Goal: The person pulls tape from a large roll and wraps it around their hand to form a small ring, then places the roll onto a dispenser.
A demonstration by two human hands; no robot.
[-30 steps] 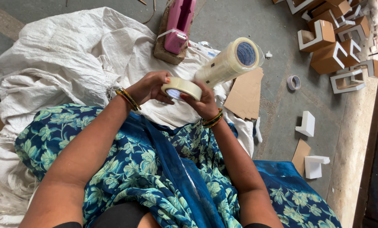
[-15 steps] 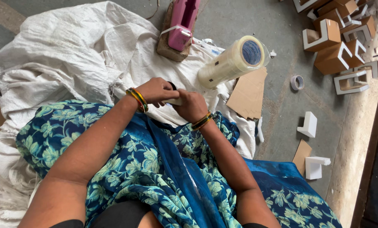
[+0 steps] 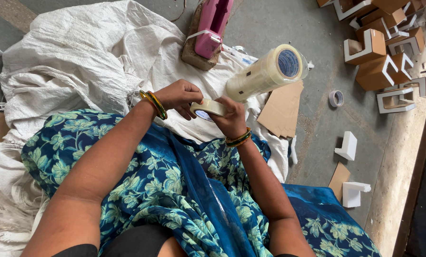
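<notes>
— Head view first: what do we see in the hands?

— We see the left hand (image 3: 179,96) curled over a single roll of clear tape (image 3: 207,108), fingers bent down onto its upper edge. The right hand (image 3: 232,119) grips the same roll from below and the far side, thumb along its rim. Both are closed on it, held above the lap just past the blue floral cloth (image 3: 175,190).

— And the long thing beside it?

— That is a stack of tape rolls (image 3: 265,74), lying tilted just beyond the right hand; we cannot tell whether the fingers touch it. It lies over the white sack (image 3: 79,62).

— What else do we note?

— A pink tool (image 3: 212,26) on a block near the top, a cardboard sheet (image 3: 282,112) right of the stack, a small tape ring (image 3: 336,98) on the floor, and brown and white letter shapes (image 3: 379,52) further right.
</notes>
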